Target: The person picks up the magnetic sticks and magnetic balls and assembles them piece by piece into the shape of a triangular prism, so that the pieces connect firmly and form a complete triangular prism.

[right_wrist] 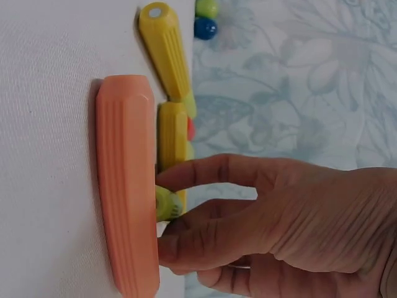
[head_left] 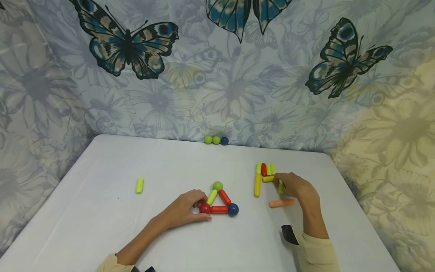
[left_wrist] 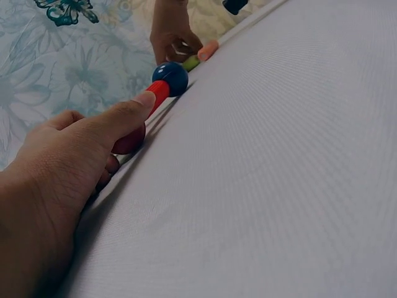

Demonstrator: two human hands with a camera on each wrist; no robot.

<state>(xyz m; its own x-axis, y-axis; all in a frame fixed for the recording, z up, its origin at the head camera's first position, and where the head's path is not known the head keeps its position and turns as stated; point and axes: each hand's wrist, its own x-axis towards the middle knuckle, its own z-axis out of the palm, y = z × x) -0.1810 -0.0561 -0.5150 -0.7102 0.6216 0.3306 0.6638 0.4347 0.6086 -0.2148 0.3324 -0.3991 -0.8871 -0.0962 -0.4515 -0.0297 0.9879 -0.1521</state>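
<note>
A triangle of short rods and balls lies on the table: a red ball [head_left: 204, 208], a dark blue ball [head_left: 233, 209], a green ball [head_left: 217, 186], two red rods [head_left: 219, 209] and a yellow-green rod [head_left: 212, 197]. My left hand [head_left: 187, 207] holds the red ball between thumb and fingers; in the left wrist view the thumb lies along the red rod [left_wrist: 159, 96]. My right hand [head_left: 297, 185] has its fingers and thumb about a yellow-green magnetic rod [right_wrist: 167, 203], partly hidden by the fingers. Close beside it lies a longer orange rod [right_wrist: 127, 186].
Next to the right hand are yellow rods [head_left: 257, 185], a short red rod [head_left: 264, 169] and several yellow-green ones. One yellow-green rod [head_left: 139, 185] lies alone at left. Two green balls [head_left: 216, 139] and a blue ball [head_left: 224, 140] sit at the table's back edge, against the patterned backdrop.
</note>
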